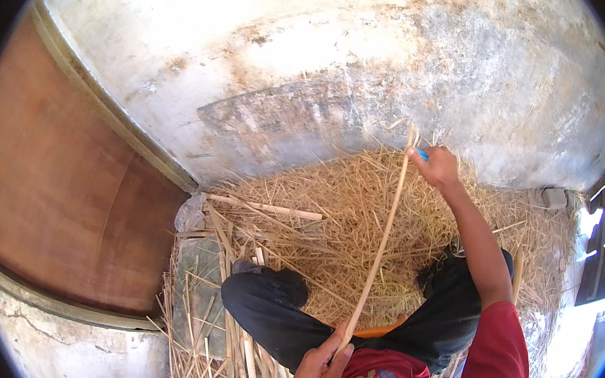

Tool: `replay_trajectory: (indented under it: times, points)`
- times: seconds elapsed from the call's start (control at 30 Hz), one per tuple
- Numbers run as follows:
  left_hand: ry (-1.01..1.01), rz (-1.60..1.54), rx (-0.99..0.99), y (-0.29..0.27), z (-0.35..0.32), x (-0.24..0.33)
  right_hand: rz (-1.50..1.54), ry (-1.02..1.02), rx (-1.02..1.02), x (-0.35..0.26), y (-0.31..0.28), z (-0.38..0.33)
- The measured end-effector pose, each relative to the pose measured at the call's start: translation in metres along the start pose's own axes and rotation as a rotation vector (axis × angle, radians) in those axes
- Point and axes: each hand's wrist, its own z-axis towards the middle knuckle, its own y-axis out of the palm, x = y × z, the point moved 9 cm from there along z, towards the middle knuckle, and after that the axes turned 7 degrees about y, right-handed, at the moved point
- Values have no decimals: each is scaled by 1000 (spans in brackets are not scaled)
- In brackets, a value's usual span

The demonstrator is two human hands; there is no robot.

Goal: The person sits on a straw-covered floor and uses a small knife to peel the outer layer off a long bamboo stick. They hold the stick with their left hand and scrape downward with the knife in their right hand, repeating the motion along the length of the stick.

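A long, pale bamboo strip (381, 250) slants from my lap up toward the wall. My left hand (321, 367) is closed around its near end, close to my red shirt. With the arm stretched out, my right hand (436, 166) is closed on a small blue-handled tool (421, 155) at the strip's far end; its blade, if any, cannot be made out. Thin curled shavings (397, 124) stick out around that far tip. Beneath the strip, a thick heap of straw-coloured shavings (349, 193) covers the floor between my legs and the wall.
More pale strips (247, 364) lie in a bundle left of my leg, beside a grey stone slab (201, 274). A stained white wall (327, 69) rises ahead. At left is a brown door panel (80, 184); a small grey block (553, 198) sits at the far right.
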Motion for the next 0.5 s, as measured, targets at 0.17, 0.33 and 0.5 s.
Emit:
replay_trajectory:
  times: [0.17, 0.33, 0.5]
  points:
    - [-49, -107, -134, 7, -33, 23, 131, 321, 210, 123, -38, 45]
    - [-291, -539, 75, -13, -20, -36, 312, 174, -97, 15, -20, -24]
    - [-129, -703, 82, -17, 13, -19, 106, -520, -345, -127, -10, -176]
